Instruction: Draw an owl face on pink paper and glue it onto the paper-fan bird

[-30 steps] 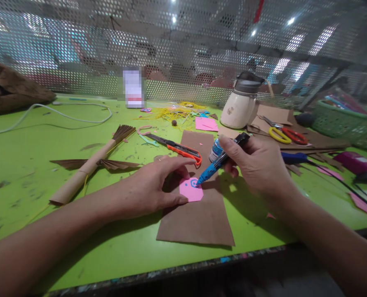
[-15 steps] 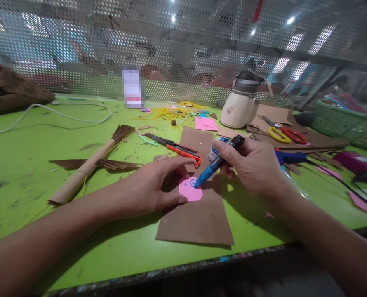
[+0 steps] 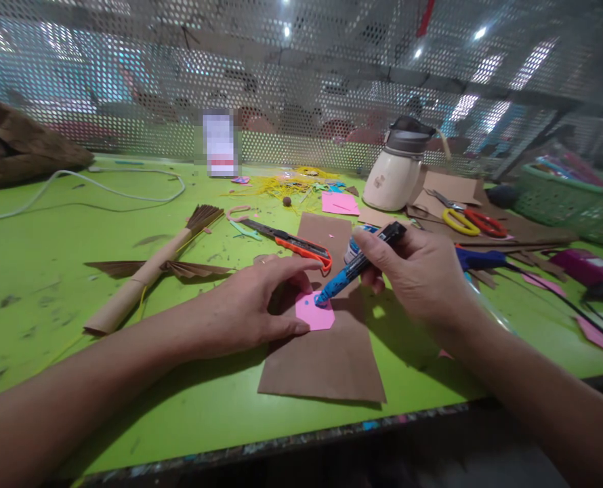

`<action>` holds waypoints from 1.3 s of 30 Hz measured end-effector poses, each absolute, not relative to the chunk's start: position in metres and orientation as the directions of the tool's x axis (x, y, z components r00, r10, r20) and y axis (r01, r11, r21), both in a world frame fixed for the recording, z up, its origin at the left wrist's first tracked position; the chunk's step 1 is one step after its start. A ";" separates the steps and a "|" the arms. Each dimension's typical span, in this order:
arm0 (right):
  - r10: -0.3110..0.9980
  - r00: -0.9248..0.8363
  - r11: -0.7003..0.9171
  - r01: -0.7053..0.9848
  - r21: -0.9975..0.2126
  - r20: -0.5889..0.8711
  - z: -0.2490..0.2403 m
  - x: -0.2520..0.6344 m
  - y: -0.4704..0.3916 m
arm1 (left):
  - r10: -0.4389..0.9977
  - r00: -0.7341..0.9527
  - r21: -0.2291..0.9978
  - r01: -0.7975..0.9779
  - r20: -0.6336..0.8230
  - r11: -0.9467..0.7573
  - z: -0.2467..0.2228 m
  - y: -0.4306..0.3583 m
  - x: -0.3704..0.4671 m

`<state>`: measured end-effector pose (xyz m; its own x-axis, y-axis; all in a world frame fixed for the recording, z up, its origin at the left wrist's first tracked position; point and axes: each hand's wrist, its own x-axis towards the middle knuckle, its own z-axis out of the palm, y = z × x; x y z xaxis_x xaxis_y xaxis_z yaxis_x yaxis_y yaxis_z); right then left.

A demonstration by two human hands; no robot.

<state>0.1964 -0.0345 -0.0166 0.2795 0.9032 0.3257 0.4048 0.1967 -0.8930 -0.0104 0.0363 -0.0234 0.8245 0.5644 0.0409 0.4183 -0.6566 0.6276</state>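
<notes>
A small pink paper piece [image 3: 322, 318] with blue marks lies on a brown paper strip [image 3: 324, 369]. My left hand [image 3: 261, 298] steadies it, thumb pressing its lower left edge and fingers curled at its upper left. Pinched in my right hand [image 3: 418, 268] is a blue marker [image 3: 349, 272] with a black end, slanting down so its tip meets the pink paper and covers part of the drawing. Just beyond my left fingers rests an orange box cutter [image 3: 301, 249]. Behind the marker, a small blue-and-white container [image 3: 355, 245] is partly hidden.
On the left lies a brown paper figure [image 3: 152, 271] with pleated wings. A cream jug [image 3: 393, 173], yellow scissors [image 3: 461, 221] and red scissors [image 3: 487, 224] stand or lie at the back right, near a green basket [image 3: 568, 200]. A phone [image 3: 221, 144] leans against the mesh screen.
The marker tip has shifted slightly up and left on the pink paper, over the blue ring drawn there. My left hand stays on the paper. The whole view has shifted a little.
</notes>
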 end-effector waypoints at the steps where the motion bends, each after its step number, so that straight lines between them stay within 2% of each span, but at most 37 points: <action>1: 0.902 0.285 0.194 0.406 -0.893 0.325 -0.016 0.196 -0.035 | 0.565 0.824 0.630 0.418 0.040 -0.654 -0.024 0.036 -0.010; 14: 0.903 0.272 0.194 0.429 -0.882 0.331 -0.017 0.199 -0.034 | 0.576 0.817 0.625 0.437 0.026 -0.647 -0.021 0.035 -0.009; 21: 0.883 0.324 0.187 0.418 -0.889 0.338 -0.020 0.204 -0.032 | 0.578 0.815 0.615 0.441 0.029 -0.653 -0.021 0.035 -0.010; 31: 0.911 0.268 0.172 0.441 -0.881 0.312 -0.016 0.199 -0.034 | 0.569 0.822 0.611 0.439 0.024 -0.659 -0.022 0.036 -0.010; 39: 0.899 0.310 0.151 0.444 -0.883 0.310 -0.018 0.205 -0.032 | 0.567 0.823 0.616 0.437 0.020 -0.656 -0.022 0.036 -0.009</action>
<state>0.2050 -0.0318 -0.0181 0.3100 0.8989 0.3096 0.4442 0.1510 -0.8831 -0.0086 0.0363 -0.0220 0.8233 0.5672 0.0200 0.4369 -0.6558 0.6157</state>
